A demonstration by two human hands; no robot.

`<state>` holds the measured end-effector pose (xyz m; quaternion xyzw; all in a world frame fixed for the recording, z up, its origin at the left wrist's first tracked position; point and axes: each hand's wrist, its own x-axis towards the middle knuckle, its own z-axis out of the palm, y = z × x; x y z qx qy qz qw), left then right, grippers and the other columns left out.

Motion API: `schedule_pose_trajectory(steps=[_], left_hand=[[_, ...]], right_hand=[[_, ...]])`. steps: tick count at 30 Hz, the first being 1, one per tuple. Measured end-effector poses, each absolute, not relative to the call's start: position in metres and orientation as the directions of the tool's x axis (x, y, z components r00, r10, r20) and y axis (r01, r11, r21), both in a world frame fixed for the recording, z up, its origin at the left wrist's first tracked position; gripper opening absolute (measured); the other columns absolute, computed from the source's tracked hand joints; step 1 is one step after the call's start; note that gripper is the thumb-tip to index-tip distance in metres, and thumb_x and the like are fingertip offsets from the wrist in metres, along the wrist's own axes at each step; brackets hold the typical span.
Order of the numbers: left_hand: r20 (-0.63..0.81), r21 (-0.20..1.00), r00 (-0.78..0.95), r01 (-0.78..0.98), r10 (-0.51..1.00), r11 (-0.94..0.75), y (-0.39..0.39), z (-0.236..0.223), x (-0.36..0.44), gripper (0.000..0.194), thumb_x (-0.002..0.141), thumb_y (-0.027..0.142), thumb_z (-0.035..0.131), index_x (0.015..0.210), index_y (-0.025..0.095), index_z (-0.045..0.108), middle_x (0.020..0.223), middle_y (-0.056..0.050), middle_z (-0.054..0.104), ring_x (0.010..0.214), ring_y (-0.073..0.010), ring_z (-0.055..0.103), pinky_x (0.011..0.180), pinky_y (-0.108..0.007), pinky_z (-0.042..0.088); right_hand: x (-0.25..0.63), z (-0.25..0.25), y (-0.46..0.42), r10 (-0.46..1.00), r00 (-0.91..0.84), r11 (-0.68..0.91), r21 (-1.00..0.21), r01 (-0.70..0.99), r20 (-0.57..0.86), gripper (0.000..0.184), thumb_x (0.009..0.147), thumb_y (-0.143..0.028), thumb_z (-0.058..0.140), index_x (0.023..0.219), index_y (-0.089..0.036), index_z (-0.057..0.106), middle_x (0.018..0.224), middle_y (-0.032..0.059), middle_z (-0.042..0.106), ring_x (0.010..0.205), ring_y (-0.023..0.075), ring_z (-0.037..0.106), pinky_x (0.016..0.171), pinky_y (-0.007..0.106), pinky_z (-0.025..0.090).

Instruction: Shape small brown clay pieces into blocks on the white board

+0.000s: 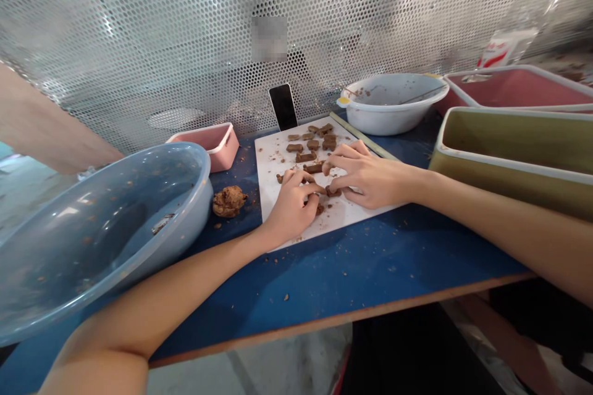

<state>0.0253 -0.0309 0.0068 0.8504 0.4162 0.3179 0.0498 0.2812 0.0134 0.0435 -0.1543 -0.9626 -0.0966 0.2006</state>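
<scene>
On a white board (273, 222) lie several small brown dough pieces (306, 158), some shaped like bones, with crumbs around them. My left hand (294, 203) is at the near part of the board, its fingers bent and the index fingertip against a short brown dough piece (333, 192). From the right, my right hand (365, 176) reaches over the board with curved fingers, its lower fingertips on that same piece. Its upper fingers are beside a longer brown dough bar (314, 168). My fingers partly hide the worked piece and other bits below my left hand.
Left of the board sit a brown dough lump (229, 201), a large blue basin (185, 222) and a pink box (225, 148). A phone (283, 107) leans behind. A stick (365, 137), white basin (393, 117), green bin (509, 166), red bin (523, 86) and plastic bottle (514, 31) are right.
</scene>
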Motion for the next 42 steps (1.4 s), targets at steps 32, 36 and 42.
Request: schedule_pose_trajectory(steps=[32, 36, 42], left_hand=[[0.497, 0.378, 0.435, 0.671, 0.751, -0.638, -0.0313, 0.0077, 0.0269, 0.036, 0.101, 0.005, 0.055, 0.105, 0.022, 0.086, 0.112, -0.009, 0.068, 0.117, -0.0291, 0.057, 0.108, -0.049, 0.053], [0.502, 0.369, 0.451, 0.660, 0.738, -0.655, -0.0306, 0.0073, 0.0266, 0.036, 0.102, 0.006, 0.055, 0.106, 0.023, 0.086, 0.113, -0.009, 0.068, 0.117, -0.0290, 0.057, 0.109, -0.050, 0.052], [0.507, 0.375, 0.436, 0.666, 0.744, -0.646, -0.0306, 0.0079, 0.0260, 0.036, 0.101, 0.005, 0.055, 0.104, 0.023, 0.085, 0.113, -0.008, 0.068, 0.118, -0.0290, 0.057, 0.109, -0.048, 0.052]], right_hand=[[0.2807, 0.0434, 0.0141, 0.241, -0.864, 0.928, 0.157, 0.339, 0.442, 0.027, 0.105, -0.016, 0.055, 0.098, -0.022, 0.080, 0.128, 0.0131, 0.070, 0.119, 0.0312, 0.052, 0.100, 0.051, 0.036], [0.2806, 0.0432, 0.0131, 0.250, -0.862, 0.926, 0.151, 0.346, 0.441, 0.029, 0.105, -0.015, 0.053, 0.098, -0.022, 0.080, 0.128, 0.0137, 0.069, 0.121, 0.0317, 0.053, 0.102, 0.052, 0.037], [0.2814, 0.0455, 0.0133, 0.246, -0.858, 0.929, 0.143, 0.342, 0.451, 0.026, 0.103, -0.013, 0.056, 0.096, -0.023, 0.080, 0.128, 0.0126, 0.070, 0.123, 0.0317, 0.053, 0.103, 0.051, 0.036]])
